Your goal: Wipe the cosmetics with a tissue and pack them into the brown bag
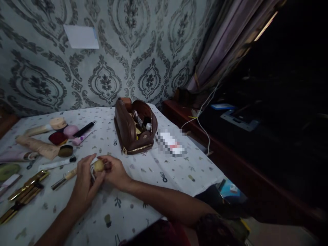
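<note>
Over the cloth-covered table point(169, 174), our left hand point(85, 177) and right hand point(118, 172) each have the grip closed on a small yellowish, rounded piece point(98, 166) with white strands point(92, 172) at its side. We would do best to steady it lightly with the left and work with the right's fingertips, so nothing snags. Beyond stands an open bag point(125, 126), smooth, brown and leather-looking, while slim, glossy gold tubes point(28, 185) lie at our left.

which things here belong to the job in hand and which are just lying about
Likely part of it: small yellowish item, left hand, right hand, open brown bag, gold tubes, black tube.

Likely just lying about: blue packet, pale flat panel.
</note>
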Demonstrator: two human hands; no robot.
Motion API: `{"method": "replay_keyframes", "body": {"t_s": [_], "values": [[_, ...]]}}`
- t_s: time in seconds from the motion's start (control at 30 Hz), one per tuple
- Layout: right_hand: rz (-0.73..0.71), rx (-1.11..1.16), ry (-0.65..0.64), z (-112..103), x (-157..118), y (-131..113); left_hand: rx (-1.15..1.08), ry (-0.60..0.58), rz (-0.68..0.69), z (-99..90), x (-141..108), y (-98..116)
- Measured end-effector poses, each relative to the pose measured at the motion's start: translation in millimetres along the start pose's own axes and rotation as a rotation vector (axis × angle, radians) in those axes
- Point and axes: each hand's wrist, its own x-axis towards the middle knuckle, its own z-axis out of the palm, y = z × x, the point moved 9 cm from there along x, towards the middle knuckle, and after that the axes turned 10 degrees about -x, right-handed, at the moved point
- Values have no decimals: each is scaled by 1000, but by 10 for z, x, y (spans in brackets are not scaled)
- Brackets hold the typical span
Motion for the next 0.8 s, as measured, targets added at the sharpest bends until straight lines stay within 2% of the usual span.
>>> {"method": "replay_keyframes", "body": {"t_s": [0.1, 0.3, 0.53, 0.6, 0.8], "values": [[79, 108, 40, -75, 40, 44, 66, -124, 83, 125, -33, 105], [106, 219, 65, -116, 86, 85, 82, -285, 104, 226, -69, 26], [74, 223, 80, -148, 113, 9, 61, -297, 76, 177, -76, -63], [62, 214, 73, -141, 112, -6, 50, -265, 64, 132, -74, -79], [41, 173, 75, -138, 95, -12, -12, 75, -165, -234, -6, -258]]}}
